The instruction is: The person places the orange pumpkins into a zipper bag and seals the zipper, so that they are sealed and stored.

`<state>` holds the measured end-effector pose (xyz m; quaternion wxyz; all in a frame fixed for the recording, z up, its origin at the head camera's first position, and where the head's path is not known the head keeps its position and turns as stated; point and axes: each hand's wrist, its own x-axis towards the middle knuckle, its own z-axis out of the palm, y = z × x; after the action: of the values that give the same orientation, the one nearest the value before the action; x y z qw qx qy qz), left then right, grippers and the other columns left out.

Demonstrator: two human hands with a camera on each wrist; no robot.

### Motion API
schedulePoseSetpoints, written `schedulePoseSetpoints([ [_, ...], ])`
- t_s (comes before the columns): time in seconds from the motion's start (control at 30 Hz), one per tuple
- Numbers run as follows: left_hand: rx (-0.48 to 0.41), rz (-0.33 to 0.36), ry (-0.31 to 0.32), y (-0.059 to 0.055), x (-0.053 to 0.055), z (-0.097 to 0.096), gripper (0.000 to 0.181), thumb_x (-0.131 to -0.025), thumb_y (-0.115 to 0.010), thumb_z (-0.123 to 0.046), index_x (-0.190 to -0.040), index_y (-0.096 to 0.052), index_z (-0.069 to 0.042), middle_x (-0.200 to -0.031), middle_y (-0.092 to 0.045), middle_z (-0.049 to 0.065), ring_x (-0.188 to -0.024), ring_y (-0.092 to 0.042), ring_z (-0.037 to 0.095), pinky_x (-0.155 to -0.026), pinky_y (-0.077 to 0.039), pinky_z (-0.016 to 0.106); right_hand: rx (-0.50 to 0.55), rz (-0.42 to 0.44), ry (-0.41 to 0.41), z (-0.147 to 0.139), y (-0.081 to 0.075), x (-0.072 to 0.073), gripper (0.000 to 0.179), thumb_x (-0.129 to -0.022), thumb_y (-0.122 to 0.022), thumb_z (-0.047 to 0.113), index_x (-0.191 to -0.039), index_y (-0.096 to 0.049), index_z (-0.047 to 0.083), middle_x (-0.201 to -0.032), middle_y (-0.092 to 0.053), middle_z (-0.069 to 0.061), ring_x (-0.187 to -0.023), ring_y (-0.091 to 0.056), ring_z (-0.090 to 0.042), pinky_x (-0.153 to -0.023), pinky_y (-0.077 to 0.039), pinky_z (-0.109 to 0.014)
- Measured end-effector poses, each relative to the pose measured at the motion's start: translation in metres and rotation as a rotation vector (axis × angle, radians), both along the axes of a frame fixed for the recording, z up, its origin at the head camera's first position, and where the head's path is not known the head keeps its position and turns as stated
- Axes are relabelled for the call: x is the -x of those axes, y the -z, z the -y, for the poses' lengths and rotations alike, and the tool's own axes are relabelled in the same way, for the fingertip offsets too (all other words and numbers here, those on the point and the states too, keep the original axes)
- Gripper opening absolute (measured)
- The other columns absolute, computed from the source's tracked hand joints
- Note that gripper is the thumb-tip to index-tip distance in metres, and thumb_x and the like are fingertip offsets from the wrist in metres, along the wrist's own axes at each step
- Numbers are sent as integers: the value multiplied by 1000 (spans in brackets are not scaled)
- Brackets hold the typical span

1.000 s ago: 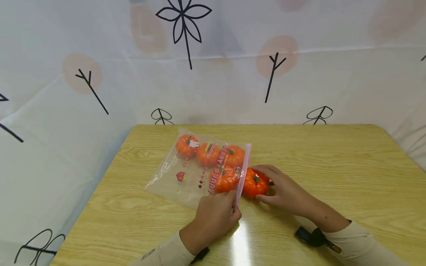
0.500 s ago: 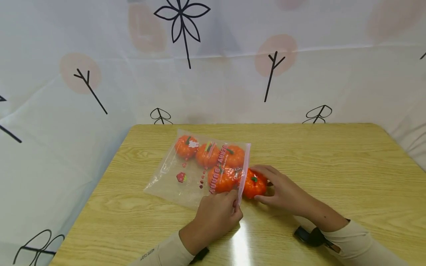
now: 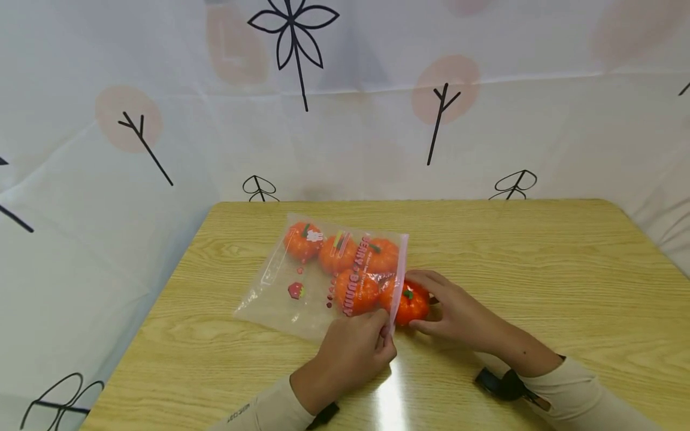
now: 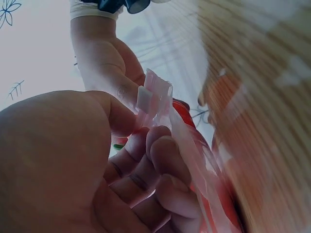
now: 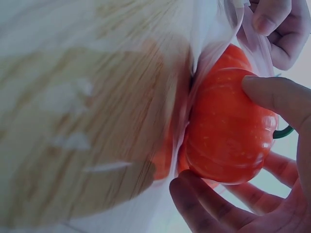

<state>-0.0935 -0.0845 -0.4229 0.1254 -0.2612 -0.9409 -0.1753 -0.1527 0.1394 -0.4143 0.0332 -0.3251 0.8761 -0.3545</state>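
Note:
A clear zip bag (image 3: 275,305) with pink print lies on the table, several orange toy pumpkins inside. Its pink-edged mouth faces right. At the near corner of that mouth, my left hand (image 3: 353,347) pinches the bag's edge; in the left wrist view a small white slider (image 4: 143,99) shows beside the thumb. One more toy pumpkin (image 3: 415,305), with a green stem, sits partly inside the mouth. Around its outer side curl the thumb and fingers of my right hand (image 3: 458,311). In the right wrist view this pumpkin (image 5: 228,128) lies against the bag's film, thumb on top.
The wooden table (image 3: 539,269) extends beyond both hands to a patterned cloth backdrop (image 3: 345,137). A black wrist device (image 3: 504,383) sits at the right sleeve. A bright reflection shows on the tabletop between the forearms.
My right hand has moved the toy pumpkin slightly left and nearer, further into the bag's mouth. The pumpkin beside it inside has shifted left. My left hand keeps its pinch on the edge.

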Motion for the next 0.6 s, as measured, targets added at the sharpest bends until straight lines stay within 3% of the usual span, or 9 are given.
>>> schedulePoseSetpoints([
  [0.6,-22,4,62,-1,-2,-1,15,-83,-67,-21,-78,-53,-21,-62,-38,-16,-53,-32,-6,-47,-21,10,25,28,-42,4,0,-2,71,-80,-82,14,-143,-50,12,-147,-47,-6,-121,-57,-21,-88,-56,-28],
])
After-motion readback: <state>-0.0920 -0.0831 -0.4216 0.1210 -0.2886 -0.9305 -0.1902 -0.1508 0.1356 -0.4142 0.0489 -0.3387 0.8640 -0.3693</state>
